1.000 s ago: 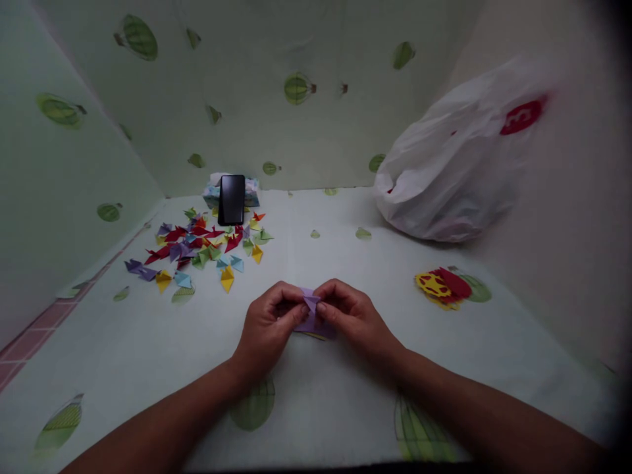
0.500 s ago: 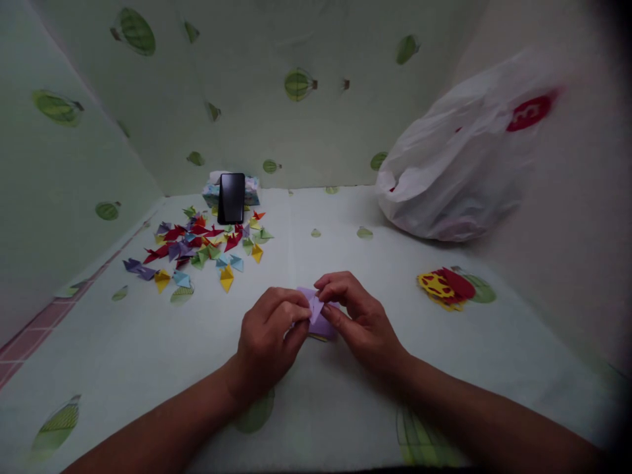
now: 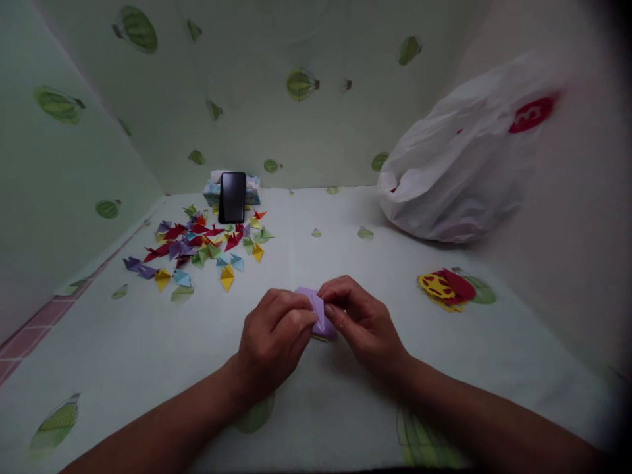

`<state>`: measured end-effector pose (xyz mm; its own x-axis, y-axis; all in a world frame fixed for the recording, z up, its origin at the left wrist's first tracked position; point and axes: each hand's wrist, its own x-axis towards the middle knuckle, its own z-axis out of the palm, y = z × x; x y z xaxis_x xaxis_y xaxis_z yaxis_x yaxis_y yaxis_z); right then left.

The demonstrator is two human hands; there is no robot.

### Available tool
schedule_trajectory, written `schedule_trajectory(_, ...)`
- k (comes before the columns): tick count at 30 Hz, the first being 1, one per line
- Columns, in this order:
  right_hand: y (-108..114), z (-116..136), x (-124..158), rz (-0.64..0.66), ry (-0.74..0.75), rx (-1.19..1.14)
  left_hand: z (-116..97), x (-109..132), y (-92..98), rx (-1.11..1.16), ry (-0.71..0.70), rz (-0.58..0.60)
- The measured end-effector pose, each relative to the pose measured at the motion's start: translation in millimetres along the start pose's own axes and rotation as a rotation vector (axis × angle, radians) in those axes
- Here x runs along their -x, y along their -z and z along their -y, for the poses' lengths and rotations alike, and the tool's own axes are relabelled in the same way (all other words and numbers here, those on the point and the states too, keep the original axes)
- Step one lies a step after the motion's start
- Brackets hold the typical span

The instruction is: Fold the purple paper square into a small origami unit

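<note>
Between my hands is a small folded piece of purple origami paper, held just above a purple paper stack with a yellowish layer at its bottom edge. My left hand pinches the folded paper from the left, its fingers curled together. From the right, my right hand pinches the paper's edge between thumb and index finger. The fingers partly hide the folds and most of the stack.
Several coloured folded paper cranes lie in a heap at the left. A black phone leans on a tissue box behind them. Yellow and red paper cut-outs lie at the right, before a white plastic bag.
My right fingers have closed in on the folded purple paper from a looser hold. My left fingertips have shifted slightly right along it, and the folded piece now looks narrower.
</note>
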<state>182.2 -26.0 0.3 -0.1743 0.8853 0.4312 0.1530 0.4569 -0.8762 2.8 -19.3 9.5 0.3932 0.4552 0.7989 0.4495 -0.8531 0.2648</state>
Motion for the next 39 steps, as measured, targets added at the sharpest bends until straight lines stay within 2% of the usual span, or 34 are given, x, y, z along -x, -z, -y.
schedule_trajectory(13,-0.3,0.3,-1.4,0.045,-0.086,-0.054,1.0,-0.7,-2.6,0.072,0.032,0.020)
schedule_trajectory(20,1.2,-1.5,-1.3,0.057,-0.012,-0.036,1.3,-0.3,-5.6,0.114,0.033,0.012)
schedule_trajectory(25,0.8,0.3,-1.8,0.078,-0.045,-0.035,1.5,2.7,-4.6,0.104,0.053,0.011)
schedule_trajectory(39,1.2,2.9,-1.3,0.134,-0.035,-0.257,3.0,3.8,-2.8,0.161,0.124,-0.039)
